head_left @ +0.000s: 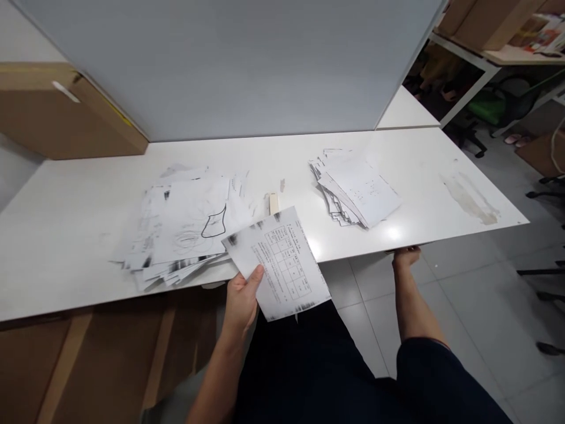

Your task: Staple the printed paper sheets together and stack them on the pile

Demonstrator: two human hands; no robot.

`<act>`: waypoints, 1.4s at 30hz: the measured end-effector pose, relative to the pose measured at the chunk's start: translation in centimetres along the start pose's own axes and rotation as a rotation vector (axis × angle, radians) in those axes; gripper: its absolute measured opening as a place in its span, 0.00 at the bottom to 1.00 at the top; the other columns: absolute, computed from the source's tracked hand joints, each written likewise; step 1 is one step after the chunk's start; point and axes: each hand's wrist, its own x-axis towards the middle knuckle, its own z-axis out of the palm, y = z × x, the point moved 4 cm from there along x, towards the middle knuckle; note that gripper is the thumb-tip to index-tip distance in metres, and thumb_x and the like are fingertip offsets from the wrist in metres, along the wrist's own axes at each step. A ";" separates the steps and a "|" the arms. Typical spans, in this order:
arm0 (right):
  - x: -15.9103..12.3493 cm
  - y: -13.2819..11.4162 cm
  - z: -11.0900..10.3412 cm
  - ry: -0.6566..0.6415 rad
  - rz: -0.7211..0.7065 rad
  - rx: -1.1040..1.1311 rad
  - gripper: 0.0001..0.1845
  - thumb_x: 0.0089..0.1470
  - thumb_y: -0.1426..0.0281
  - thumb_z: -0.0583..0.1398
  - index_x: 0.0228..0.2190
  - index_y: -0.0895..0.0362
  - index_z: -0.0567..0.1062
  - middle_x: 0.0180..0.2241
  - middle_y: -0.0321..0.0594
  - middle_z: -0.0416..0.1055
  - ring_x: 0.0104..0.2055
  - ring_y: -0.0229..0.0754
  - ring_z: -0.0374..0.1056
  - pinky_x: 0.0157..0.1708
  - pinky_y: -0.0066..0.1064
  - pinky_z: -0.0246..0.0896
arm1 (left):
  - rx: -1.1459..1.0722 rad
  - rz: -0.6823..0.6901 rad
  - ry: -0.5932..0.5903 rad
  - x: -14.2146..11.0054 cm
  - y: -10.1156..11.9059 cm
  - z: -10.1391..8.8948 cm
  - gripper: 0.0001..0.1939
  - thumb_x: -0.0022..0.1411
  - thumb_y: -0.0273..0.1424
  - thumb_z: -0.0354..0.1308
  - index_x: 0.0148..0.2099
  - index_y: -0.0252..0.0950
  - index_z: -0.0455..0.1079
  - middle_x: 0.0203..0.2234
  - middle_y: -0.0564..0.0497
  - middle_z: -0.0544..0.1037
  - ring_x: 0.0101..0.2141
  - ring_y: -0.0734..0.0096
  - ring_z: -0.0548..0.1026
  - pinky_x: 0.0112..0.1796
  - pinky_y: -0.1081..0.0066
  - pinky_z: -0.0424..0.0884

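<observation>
At six o'clock my left hand (244, 295) pinches the printed sheet (286, 265) by its edge, probably keeping its text uncovered; at four, I cannot tell whether my right hand (405, 257) grips the white tabletop (278, 158).

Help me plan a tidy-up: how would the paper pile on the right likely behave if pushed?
The paper pile would probably fan apart: its edges are staggered, with no binding visible. It may also slide easily, since the table looks smooth and glossy.
</observation>
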 end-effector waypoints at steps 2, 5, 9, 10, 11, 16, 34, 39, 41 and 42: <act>-1.5 -0.9 -1.8 0.057 0.068 0.120 0.20 0.56 0.62 0.39 0.45 0.56 0.59 0.34 0.46 0.65 0.35 0.48 0.69 0.27 0.41 0.68 | -0.021 0.008 0.025 0.2 0.3 -0.2 0.26 0.46 0.39 0.68 0.47 0.33 0.74 0.42 0.42 0.79 0.45 0.55 0.76 0.48 0.58 0.72; -6.5 -3.2 -5.2 0.141 0.118 0.338 0.17 0.57 0.60 0.39 0.40 0.53 0.61 0.29 0.37 0.63 0.25 0.39 0.67 0.24 0.33 0.67 | 0.017 0.016 -0.003 0.5 0.6 0.1 0.26 0.48 0.40 0.67 0.48 0.32 0.73 0.41 0.41 0.79 0.44 0.56 0.76 0.47 0.59 0.72; -14.1 -11.7 -8.5 -0.145 -0.163 0.858 0.14 0.51 0.58 0.58 0.35 0.55 0.69 0.29 0.37 0.69 0.28 0.37 0.68 0.32 0.34 0.68 | 0.143 0.173 -0.136 1.1 2.2 2.2 0.24 0.51 0.41 0.64 0.48 0.31 0.73 0.40 0.43 0.79 0.46 0.59 0.75 0.48 0.62 0.72; -15.4 -14.6 -8.7 -0.326 -0.273 0.874 0.16 0.49 0.60 0.61 0.39 0.54 0.70 0.36 0.40 0.72 0.36 0.40 0.70 0.38 0.36 0.67 | 0.164 0.241 -0.170 1.2 2.9 3.0 0.24 0.52 0.42 0.63 0.47 0.31 0.74 0.40 0.44 0.80 0.45 0.59 0.75 0.47 0.62 0.72; -16.5 -17.3 -8.7 -0.485 -0.381 0.877 0.20 0.48 0.62 0.63 0.44 0.53 0.70 0.44 0.43 0.71 0.44 0.42 0.69 0.45 0.38 0.65 | 0.193 0.310 -0.210 1.3 3.5 3.7 0.22 0.54 0.42 0.62 0.46 0.31 0.75 0.39 0.44 0.80 0.44 0.59 0.76 0.47 0.62 0.72; -16.8 -23.9 -5.9 -0.805 -0.558 0.936 0.19 0.46 0.64 0.65 0.41 0.51 0.72 0.45 0.39 0.72 0.49 0.43 0.67 0.52 0.40 0.59 | 0.348 0.543 -0.376 2.2 5.2 6.0 0.15 0.55 0.38 0.61 0.42 0.34 0.77 0.38 0.48 0.81 0.43 0.60 0.76 0.47 0.64 0.71; -16.7 -26.3 -7.3 -0.697 -0.851 0.468 0.11 0.56 0.63 0.55 0.35 0.56 0.72 0.32 0.38 0.72 0.34 0.40 0.67 0.34 0.29 0.60 | 0.024 0.245 -0.381 5.4 2.0 6.7 0.20 0.51 0.40 0.64 0.43 0.32 0.73 0.39 0.44 0.79 0.43 0.61 0.75 0.48 0.60 0.68; -17.7 -28.6 -13.1 -0.406 -1.224 -0.105 0.12 0.57 0.76 0.49 0.37 0.57 0.70 0.33 0.42 0.72 0.34 0.41 0.64 0.34 0.30 0.53 | 0.053 0.301 -0.194 5.8 1.4 4.4 0.25 0.51 0.30 0.62 0.52 0.37 0.65 0.45 0.44 0.75 0.47 0.64 0.73 0.50 0.60 0.67; -18.5 -28.9 -13.4 -0.327 -1.322 -0.313 0.15 0.54 0.82 0.47 0.36 0.58 0.70 0.32 0.43 0.71 0.33 0.41 0.63 0.34 0.31 0.50 | 0.127 0.364 -0.158 5.7 1.1 3.4 0.28 0.50 0.24 0.57 0.55 0.37 0.62 0.49 0.43 0.72 0.52 0.64 0.70 0.54 0.59 0.63; -18.9 -28.9 -13.0 -0.321 -1.354 -0.409 0.16 0.52 0.84 0.47 0.34 0.59 0.70 0.30 0.43 0.71 0.31 0.40 0.62 0.33 0.32 0.49 | 0.168 0.373 -0.158 5.7 0.9 3.0 0.29 0.49 0.21 0.55 0.55 0.36 0.62 0.51 0.42 0.71 0.53 0.64 0.68 0.56 0.59 0.61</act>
